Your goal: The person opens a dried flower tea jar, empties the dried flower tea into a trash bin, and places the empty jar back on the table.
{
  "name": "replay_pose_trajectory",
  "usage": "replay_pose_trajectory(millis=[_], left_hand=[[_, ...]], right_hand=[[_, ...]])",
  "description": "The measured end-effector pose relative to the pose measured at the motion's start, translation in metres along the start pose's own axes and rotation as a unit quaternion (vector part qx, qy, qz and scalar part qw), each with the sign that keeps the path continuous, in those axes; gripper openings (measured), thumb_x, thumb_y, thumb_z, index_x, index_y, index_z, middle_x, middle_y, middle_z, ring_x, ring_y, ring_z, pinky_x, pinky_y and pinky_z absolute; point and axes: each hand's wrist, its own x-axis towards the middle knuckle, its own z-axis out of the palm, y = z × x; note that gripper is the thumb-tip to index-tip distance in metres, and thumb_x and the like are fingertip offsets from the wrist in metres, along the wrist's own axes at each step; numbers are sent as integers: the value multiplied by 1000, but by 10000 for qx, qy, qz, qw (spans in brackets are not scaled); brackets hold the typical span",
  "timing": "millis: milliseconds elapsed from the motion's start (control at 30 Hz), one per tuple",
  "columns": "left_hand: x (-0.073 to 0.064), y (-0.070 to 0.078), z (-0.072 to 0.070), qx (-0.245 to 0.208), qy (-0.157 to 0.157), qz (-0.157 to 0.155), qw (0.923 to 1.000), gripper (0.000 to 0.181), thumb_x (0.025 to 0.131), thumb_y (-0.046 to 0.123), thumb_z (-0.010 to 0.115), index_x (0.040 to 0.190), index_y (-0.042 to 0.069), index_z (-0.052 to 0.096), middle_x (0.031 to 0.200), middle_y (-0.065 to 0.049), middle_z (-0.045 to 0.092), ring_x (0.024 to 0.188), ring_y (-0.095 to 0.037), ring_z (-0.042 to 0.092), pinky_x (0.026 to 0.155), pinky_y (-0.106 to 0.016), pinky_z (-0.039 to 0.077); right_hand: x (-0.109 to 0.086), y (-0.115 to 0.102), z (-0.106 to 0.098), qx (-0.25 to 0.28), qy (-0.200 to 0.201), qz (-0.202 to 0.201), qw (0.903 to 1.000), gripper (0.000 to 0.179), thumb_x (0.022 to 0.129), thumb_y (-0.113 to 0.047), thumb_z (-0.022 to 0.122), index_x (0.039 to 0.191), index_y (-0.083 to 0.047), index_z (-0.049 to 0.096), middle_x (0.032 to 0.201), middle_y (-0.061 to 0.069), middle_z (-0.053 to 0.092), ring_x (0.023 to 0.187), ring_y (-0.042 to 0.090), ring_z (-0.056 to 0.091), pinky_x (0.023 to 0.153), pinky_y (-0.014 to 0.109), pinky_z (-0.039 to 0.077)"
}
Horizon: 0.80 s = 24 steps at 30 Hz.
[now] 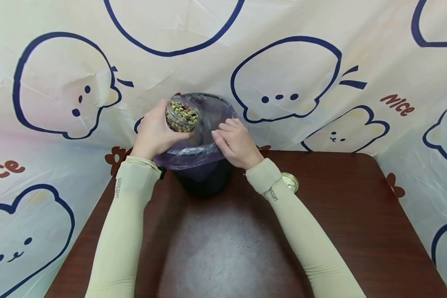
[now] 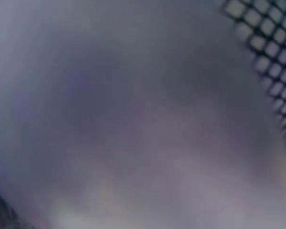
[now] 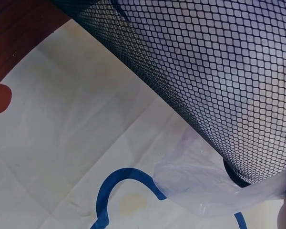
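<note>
My left hand [image 1: 153, 134] holds a clear open jar [image 1: 179, 124] over the left side of a dark mesh trash bin [image 1: 203, 182]. Greenish-yellow dried bits with a few dark red pieces show inside the jar, which tips slightly towards me. A thin purplish plastic bag [image 1: 191, 159] lines the bin and folds over its rim. At the rim's right side, my right hand [image 1: 237, 142] pinches the bag's edge with curled fingers. The right wrist view has the bin's mesh [image 3: 219, 71] and the bag [image 3: 200, 186] pulled towards a finger. Blur fills most of the left wrist view.
A round gold lid [image 1: 291, 182] lies on the brown table [image 1: 342, 215], partly behind the right sleeve. Small crumbs [image 1: 250, 245] are scattered near the table's middle. A printed sheet [image 1: 193, 25] hangs close behind the bin and along both sides.
</note>
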Motion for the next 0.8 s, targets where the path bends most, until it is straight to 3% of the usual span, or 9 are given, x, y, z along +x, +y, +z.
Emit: replay_pose_trajectory(millis=[333,800], left_hand=[[1,-1,-1,414,-438,9,9982,96,76,40,89,151,4,41,141,-22,57,128,-44,55,108,-64,45],[4,-2,0,596,-636,94,9961,98,75,36,90,154,5,41,146,-23,55,131,-46,53,109,-66,43]], right_hand=[[0,1,0,17,48,-29,10000,37,105,-17,49,69,-9,56,68,5,46,72,24,42,77,39,36],[0,1,0,27,41,-21,10000,35,105,-18,47,72,-9,58,68,5,46,73,24,40,77,38,35]])
